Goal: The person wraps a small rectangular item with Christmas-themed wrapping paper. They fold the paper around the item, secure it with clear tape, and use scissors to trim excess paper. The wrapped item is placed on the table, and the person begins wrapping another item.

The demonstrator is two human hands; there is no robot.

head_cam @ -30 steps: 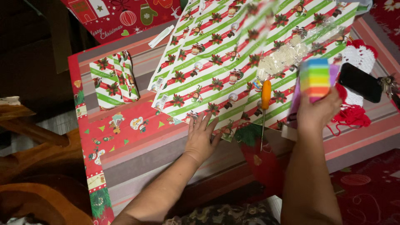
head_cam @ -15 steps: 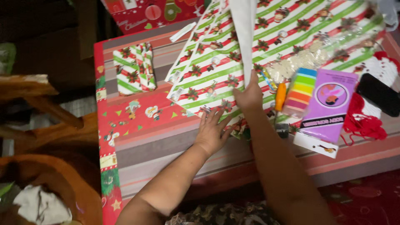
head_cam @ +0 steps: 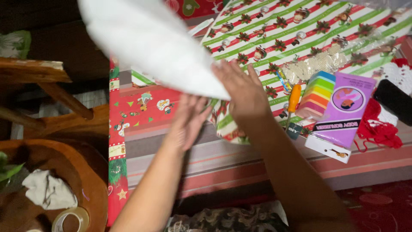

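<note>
Your right hand (head_cam: 242,92) has its grip on the lifted sheet of wrapping paper (head_cam: 146,38), fingers spread over its lower corner, with the white back of the sheet turned up toward you and swung out to the left above the table (head_cam: 257,159). Your left hand (head_cam: 189,120) is open, palm flat against the underside near that same corner, holding nothing closed. The rest of the green and red striped paper (head_cam: 300,25) lies flat farther back. Just right of your right hand sit an orange-handled tool (head_cam: 294,101), a rainbow-coloured block (head_cam: 317,92) and a purple packet (head_cam: 345,107), with red yarn (head_cam: 380,129) and a dark phone (head_cam: 395,101) beyond. The risk, as I judge it, is that the loose sheet creases or tears at the pinched corner if you pull it sharply, or that your forearm sweeps the tool and block off the table edge.
</note>
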